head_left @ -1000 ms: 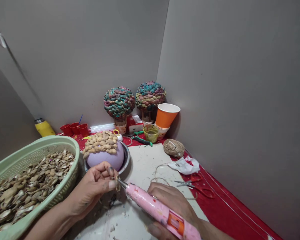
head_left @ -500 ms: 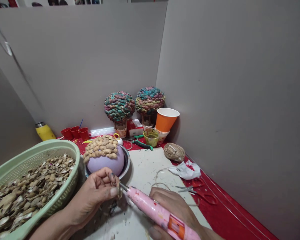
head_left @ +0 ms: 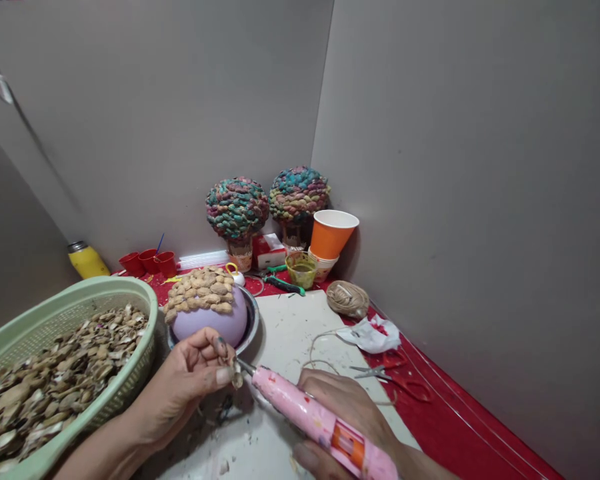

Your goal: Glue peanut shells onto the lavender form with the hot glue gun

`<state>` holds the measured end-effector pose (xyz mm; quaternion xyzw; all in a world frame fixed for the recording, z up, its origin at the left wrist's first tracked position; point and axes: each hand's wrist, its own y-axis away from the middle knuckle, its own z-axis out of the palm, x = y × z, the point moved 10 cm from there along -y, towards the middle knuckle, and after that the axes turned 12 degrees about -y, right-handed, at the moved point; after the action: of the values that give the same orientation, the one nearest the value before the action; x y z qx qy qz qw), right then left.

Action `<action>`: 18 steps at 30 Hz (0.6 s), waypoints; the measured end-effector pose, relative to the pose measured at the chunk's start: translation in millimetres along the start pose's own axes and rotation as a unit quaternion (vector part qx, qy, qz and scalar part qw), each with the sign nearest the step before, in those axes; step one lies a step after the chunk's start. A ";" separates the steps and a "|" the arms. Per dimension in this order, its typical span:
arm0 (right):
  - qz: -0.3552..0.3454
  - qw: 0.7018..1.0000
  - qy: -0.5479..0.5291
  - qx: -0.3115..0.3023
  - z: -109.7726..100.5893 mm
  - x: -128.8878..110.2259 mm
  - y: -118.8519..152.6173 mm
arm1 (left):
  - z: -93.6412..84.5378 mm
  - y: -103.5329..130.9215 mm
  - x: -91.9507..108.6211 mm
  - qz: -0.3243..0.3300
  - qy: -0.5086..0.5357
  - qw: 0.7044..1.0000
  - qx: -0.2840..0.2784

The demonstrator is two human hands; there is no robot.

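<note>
My left hand pinches a peanut shell between thumb and fingers. My right hand is wrapped round a pink hot glue gun, its metal nozzle touching or almost touching the shell. Just behind my left hand, a lilac balloon sits in a metal bowl. Rows of peanut shells cover the balloon's top. To the left, a green plastic basket holds a heap of loose peanut shells.
Two balls of coloured shells stand on cups at the back, near an orange paper cup and green-handled pliers. Twine and red-handled scissors lie at right. Red cups and a yellow bottle are back left.
The whole view has shifted slightly, with the background sitting a little higher. My hands keep nearly the same pose, the nozzle still at the peanut shell.
</note>
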<state>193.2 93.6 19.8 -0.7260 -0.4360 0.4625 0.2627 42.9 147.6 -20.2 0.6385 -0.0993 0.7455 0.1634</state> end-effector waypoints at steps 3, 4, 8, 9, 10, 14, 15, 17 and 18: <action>0.019 0.999 -0.003 -0.032 -0.8 -3.9 -6.4 | 0.8 0.3 -0.5 -0.003 0.002 1.000 -0.006; 0.025 0.999 -0.002 -0.039 -0.5 -4.3 -7.9 | 0.7 0.5 -0.3 -0.003 0.003 1.000 -0.007; -0.008 1.000 -0.005 -0.004 -2.4 -8.2 -8.7 | 0.0 1.2 1.6 0.003 0.009 1.000 -0.005; -0.016 1.000 -0.005 0.006 -2.2 -7.7 -7.4 | 0.1 1.1 1.9 0.003 0.011 1.000 -0.005; -0.022 1.000 -0.003 0.014 -1.7 -6.9 -5.9 | 0.1 1.1 2.1 0.003 0.013 1.000 -0.004; -0.022 1.000 0.000 0.017 1.0 -2.7 -1.2 | -0.5 0.5 2.1 0.002 0.019 1.000 0.000; -0.023 1.000 -0.001 0.012 1.7 -2.6 -0.5 | -0.8 0.4 2.1 0.002 0.019 1.000 0.002; -0.020 1.000 0.000 0.001 3.7 -2.2 0.5 | -1.6 0.3 2.1 0.003 0.019 1.000 0.006; -0.018 1.000 0.002 -0.002 4.3 -1.7 1.1 | -1.9 0.2 2.4 0.005 0.019 1.000 0.009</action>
<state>189.4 91.5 17.8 -0.7195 -0.4489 0.4556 0.2707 40.7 148.3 -18.2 0.6252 -0.0927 0.7591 0.1562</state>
